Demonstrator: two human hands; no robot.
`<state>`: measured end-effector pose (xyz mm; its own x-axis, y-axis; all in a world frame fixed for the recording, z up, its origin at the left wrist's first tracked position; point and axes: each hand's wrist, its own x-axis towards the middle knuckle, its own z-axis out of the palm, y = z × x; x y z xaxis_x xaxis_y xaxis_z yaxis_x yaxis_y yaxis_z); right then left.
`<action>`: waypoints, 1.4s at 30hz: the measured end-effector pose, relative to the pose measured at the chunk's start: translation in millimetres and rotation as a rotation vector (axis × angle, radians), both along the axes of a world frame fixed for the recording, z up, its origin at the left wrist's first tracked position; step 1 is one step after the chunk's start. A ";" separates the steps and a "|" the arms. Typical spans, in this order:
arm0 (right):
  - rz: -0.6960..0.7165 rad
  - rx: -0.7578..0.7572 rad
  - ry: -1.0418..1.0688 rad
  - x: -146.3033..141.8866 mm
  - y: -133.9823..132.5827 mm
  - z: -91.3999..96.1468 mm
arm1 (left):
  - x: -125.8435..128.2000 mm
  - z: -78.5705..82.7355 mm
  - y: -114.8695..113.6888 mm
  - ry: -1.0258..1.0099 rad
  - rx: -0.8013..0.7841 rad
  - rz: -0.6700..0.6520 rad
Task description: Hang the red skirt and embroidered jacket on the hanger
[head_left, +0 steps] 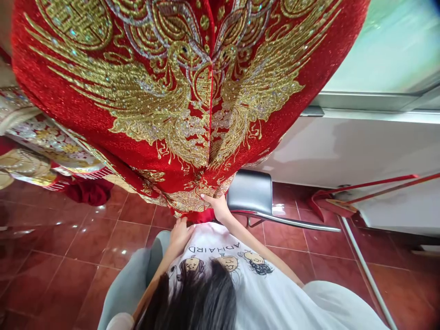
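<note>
Head view: a red dress point(103, 105), thick with gold and silver embroidery of birds and scrolls, hung in front of the person and filled the upper half of the picture. Its lower edge narrowed to a bunch just above the person's lap. The right hand point(218, 207) gripped that lower edge, with the thumb pressed flat on the gold stitching and the fingers tucked behind the cloth. The left hand point(180, 231) lay just below and to the left, touching the red hem with its back to the camera. Its fingers were hidden, so I could not tell whether it was closed on the cloth or only resting against it.

Below the hands were the person's white printed T-shirt point(275, 293) and dark hair point(199, 298). A grey chair point(250, 191) with a metal frame stood just behind the hem, to the right, on a glossy red tiled floor point(62, 247). At the left edge lay more embroidered garments point(41, 142) beside a heap of plain red cloth point(87, 190). On the right, red poles point(374, 183) leaned against a white wall point(360, 146).
</note>
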<state>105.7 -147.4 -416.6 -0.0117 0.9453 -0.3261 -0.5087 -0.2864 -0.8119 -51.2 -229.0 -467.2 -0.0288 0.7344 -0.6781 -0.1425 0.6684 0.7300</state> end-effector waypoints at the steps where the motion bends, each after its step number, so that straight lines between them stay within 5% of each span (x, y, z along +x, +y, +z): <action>1: 0.009 -0.005 0.017 -0.2 -1.1 1.5 | 4.4 1.5 0.2 -0.027 0.023 -0.015; 5: 0.045 -0.046 0.059 -0.8 -7.7 10.7 | 34.0 7.0 10.2 -0.270 0.080 -0.020; 12: 0.067 -0.012 0.107 3.4 -15.3 24.8 | 44.2 18.6 37.1 -0.554 0.183 0.282; 17: 0.103 0.002 0.103 13.1 -16.9 27.1 | 42.2 33.3 49.5 -0.543 0.162 0.285; 23: -0.015 -0.017 -0.011 32.6 -18.5 17.2 | 35.1 54.2 48.3 -0.458 0.157 0.308; 27: 0.072 -0.006 0.008 41.0 -20.1 20.0 | 39.8 63.6 43.0 -0.441 0.176 0.315; 34: 0.262 -0.141 0.091 50.3 -18.8 37.7 | 50.1 68.2 45.9 -0.416 0.187 0.193; 42: 0.245 -0.021 -0.004 56.8 -12.8 32.1 | 48.4 67.6 52.5 -0.369 0.172 0.169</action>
